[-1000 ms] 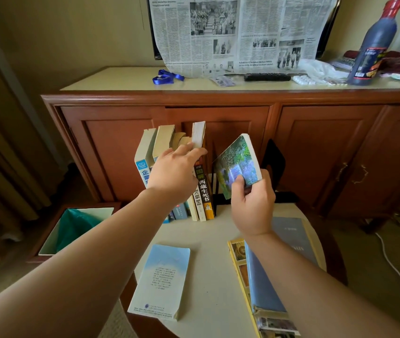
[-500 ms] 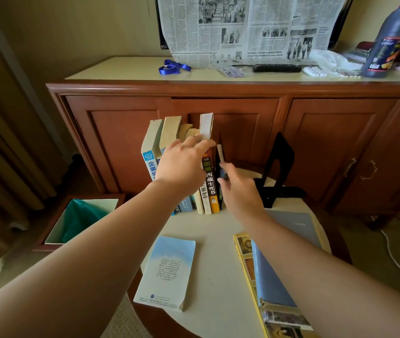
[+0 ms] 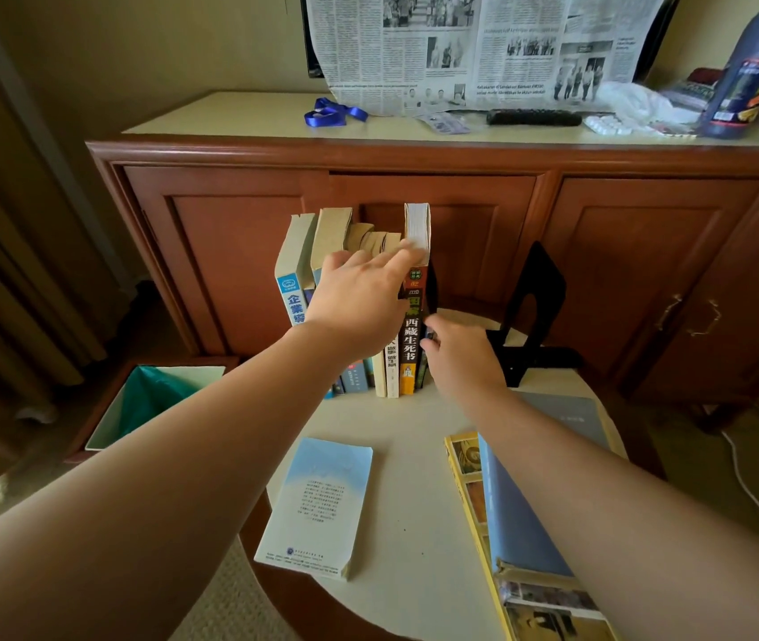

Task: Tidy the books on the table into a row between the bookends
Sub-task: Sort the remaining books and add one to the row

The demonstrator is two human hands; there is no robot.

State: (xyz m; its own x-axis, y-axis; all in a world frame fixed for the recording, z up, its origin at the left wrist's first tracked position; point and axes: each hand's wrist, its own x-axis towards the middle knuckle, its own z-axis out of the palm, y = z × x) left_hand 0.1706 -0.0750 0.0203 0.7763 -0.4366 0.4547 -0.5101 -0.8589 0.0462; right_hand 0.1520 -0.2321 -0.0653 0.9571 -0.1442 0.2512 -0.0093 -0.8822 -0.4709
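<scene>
Left hand (image 3: 359, 298) spread flat, fingers straight, pressing against the spines and tops of the book row (image 3: 349, 279) standing upright at the far edge of the table (image 3: 414, 455). Right hand (image 3: 460, 358) at the row's right end, fingers curled on a thin dark book (image 3: 431, 293) standing just beside the red-spined book (image 3: 414, 326); exact pinch hard to tell, fingertips mostly hidden. Black bookend (image 3: 532, 307) stands to the right of the row, apart from it, gap between. The other bookend can't be made out behind the books. Still lying flat on the table: light blue book (image 3: 317, 506) near the front left, and a blue-grey book (image 3: 521, 515) stacked on a yellow-edged book (image 3: 465, 464) at front right, partly under the right forearm. Behind the table a wooden cabinet (image 3: 460, 215); on its top a blue lanyard (image 3: 333, 114), remote (image 3: 533, 118), dark bottle (image 3: 747, 71), newspaper (image 3: 484, 43) hanging down. Bin with green liner (image 3: 155, 400) on the floor at left.
</scene>
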